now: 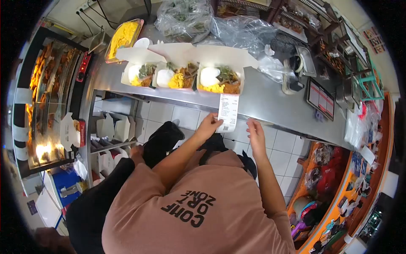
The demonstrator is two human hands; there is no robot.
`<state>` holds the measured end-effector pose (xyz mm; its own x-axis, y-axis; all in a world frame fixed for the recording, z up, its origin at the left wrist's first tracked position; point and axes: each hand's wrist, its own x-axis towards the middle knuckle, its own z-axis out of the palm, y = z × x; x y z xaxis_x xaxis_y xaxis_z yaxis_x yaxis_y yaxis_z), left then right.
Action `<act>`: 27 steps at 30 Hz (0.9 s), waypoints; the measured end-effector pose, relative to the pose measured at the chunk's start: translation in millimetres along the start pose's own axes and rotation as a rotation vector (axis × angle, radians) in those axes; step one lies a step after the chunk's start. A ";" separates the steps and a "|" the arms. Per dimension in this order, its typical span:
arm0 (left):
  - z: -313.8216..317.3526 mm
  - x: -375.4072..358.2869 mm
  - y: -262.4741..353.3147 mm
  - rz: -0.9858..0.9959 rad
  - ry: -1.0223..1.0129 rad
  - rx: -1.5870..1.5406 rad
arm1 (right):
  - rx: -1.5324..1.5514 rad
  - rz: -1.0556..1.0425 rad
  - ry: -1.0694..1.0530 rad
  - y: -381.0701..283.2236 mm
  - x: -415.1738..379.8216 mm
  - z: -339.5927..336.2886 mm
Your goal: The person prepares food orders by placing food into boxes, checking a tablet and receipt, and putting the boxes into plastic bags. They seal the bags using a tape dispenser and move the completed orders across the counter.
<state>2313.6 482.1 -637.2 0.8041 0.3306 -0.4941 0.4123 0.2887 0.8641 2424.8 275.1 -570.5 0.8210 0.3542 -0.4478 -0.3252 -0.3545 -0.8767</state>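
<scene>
My left hand point(209, 126) pinches the left edge of a long white printed receipt point(229, 111), which hangs upright in front of the counter edge. To the right of the receipt, my right hand point(256, 132) is apart from it, with fingers stretched out and nothing in them. Behind the receipt's top stands an open food box point(220, 86) with white rice, yellow shreds, greens and meat. Two more open boxes, a middle box point(174, 79) and a left box point(139, 76), hold similar food in the same row.
A tray of yellow shredded food point(123, 39) and a plastic bag of greens point(182, 19) lie on the steel counter point(270, 99). A tablet point(320, 100) is at right. A lit food warmer point(50, 106) stands left. Another person in black point(95, 207) is close at my left.
</scene>
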 end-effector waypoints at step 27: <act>68.3 -2.5 97.5 1.251 0.449 0.625 | -0.440 -0.630 0.032 -73.8 112.1 -50.4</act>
<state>2381.0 448.0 -545.1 0.6198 0.3463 0.7042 -0.2293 -0.7783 0.5845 2564.4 297.3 -547.1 0.8045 0.5808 0.1244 0.4198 -0.4078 -0.8108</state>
